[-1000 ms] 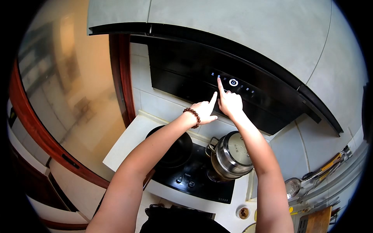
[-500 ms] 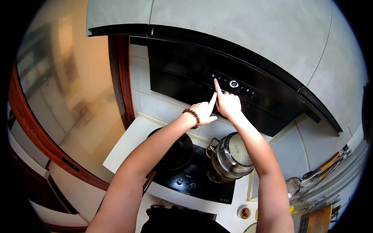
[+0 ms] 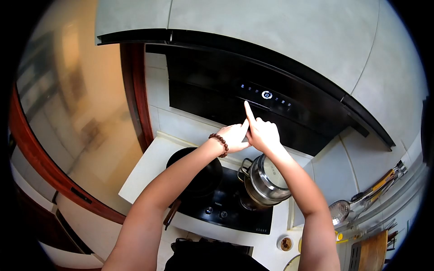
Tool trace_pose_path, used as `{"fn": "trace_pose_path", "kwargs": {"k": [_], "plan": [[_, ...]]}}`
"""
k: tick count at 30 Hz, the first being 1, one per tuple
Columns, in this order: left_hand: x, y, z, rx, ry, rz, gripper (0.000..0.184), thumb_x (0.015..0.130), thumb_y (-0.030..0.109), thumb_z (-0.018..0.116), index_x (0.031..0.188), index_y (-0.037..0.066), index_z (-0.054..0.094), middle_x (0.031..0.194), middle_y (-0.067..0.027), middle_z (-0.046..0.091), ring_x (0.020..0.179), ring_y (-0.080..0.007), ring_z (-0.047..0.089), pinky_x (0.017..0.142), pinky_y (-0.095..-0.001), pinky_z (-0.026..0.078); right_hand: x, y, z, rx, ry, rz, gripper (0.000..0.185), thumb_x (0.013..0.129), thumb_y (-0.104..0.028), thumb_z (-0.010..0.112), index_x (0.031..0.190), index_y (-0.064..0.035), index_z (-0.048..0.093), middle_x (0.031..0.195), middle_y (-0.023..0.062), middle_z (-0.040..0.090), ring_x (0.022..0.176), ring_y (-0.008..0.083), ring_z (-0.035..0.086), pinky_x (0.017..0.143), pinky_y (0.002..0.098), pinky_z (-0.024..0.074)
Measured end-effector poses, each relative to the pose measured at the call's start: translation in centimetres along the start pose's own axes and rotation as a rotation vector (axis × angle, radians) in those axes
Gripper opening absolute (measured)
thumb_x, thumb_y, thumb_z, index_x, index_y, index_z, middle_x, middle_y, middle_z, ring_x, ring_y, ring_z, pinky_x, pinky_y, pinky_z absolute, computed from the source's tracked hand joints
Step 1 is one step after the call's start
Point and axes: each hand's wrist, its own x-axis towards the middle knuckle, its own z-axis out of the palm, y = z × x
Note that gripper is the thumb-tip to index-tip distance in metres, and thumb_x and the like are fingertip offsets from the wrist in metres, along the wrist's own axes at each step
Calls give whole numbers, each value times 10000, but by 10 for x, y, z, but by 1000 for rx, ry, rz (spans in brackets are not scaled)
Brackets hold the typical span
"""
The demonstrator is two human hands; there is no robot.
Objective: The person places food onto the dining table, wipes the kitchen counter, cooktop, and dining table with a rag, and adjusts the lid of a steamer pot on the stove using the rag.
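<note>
black hob [image 3: 242,221] reading "haier", right hand [image 3: 265,135] below hood controls [image 3: 266,95], left hand [image 3: 233,137] beside

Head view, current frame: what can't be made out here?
All in the head view:
- Frying pan: partly hidden by the left forearm.
- Steel pot: contents hidden by its lid.
- Control icons: too small to read.
- Small cup: contents too small to identify.
- Dish: cut off by the bottom edge.
- Left hand and right hand: overlap obscures some fingers.
</note>
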Motion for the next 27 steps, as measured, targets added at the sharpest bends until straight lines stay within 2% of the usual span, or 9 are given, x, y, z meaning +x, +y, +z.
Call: {"fn": "trace_pose_path", "kwargs": {"k": [4, 5, 10, 13, 15, 18, 20, 22, 27], "plan": [[-24, 4, 19, -34, 172, 123, 978, 895, 418, 702, 1584, -33, 173, 1142, -234, 680, 1048, -383, 669, 885, -464, 566, -29, -6, -16, 124, -48, 110, 970, 894, -326, 701, 1656, -130, 135, 817, 187, 704, 631, 350, 691, 616, 457, 576], [-36, 5, 36, -55, 271, 191, 1014, 899, 375, 720, 1604, -39, 120, 1018, -211, 684, 900, -388, 672, 803, -445, 561, -44, -9, -18, 211, -47, 180, 967, 900, -341, 701, 1656, -129, 135, 832, 190, 709, 648, 360, 694, 627, 467, 577], [-105, 37, 53, -397, -121, 24, 1083, 928, 392, 725, 1603, -71, 16, 965, -188, 675, 875, -338, 678, 797, -419, 548, -161, -44, -20, 793, 17, 495, 935, 903, -260, 740, 1643, -85, 195, 756, 133, 691, 671, 355, 691, 658, 447, 551], [-122, 49, 101, -562, -110, 38, 1048, 942, 330, 722, 1603, -74, 18, 923, -164, 651, 843, -313, 661, 794, -392, 543, -238, -77, 11, 980, -2, 772, 871, 915, -152, 729, 1630, -69, 239, 762, 94, 685, 570, 199, 641, 593, 326, 526], [-130, 57, 138, -658, -230, 39, 958, 962, 286, 703, 1609, -59, 86, 965, -155, 644, 815, -306, 651, 774, -382, 544, -280, -102, 28, 1070, -47, 928, 848, 916, -111, 715, 1626, -65, 253, 781, 87, 685, 543, 143, 603, 573, 285, 507], [-145, 81, 202, -767, -380, 56, 857, 980, 281, 685, 1609, -23, 188, 1019, -160, 637, 827, -293, 662, 781, -386, 547, -343, -132, 30, 1054, -103, 1051, 764, 897, -82, 690, 1588, -71, 365, 796, 132, 693, 574, 180, 647, 613, 309, 536], [-166, 92, 255, -774, -564, 60, 746, 999, 311, 651, 1563, -30, 301, 1057, -202, 664, 877, -349, 686, 796, -422, 554, -382, -150, 31, 1027, -81, 1173, 701, 862, -74, 692, 1528, -65, 472, 769, 185, 685, 612, 224, 682, 646, 339, 557], [-191, 96, 313, -779, -589, 151, 626, 1019, 334, 613, 1489, -32, 420, 1051, -232, 695, 897, -407, 696, 816, -453, 559, -422, -162, 37, 898, -86, 1261, 578, 864, -39, 703, 1427, -29, 576, 743, 138, 666, 579, 133, 609, 602, 293, 517], [-216, 154, 358, -837, -910, 69, 340, 998, 309, 654, 1182, 23, 646, 954, -173, 720, 779, -283, 700, 727, -384, 556, -510, -184, 6, 960, 40, 1509, 313, 889, -36, 718, 1199, 10, 719, 746, 63, 692, 529, 66, 546, 518, 255, 462]]}}
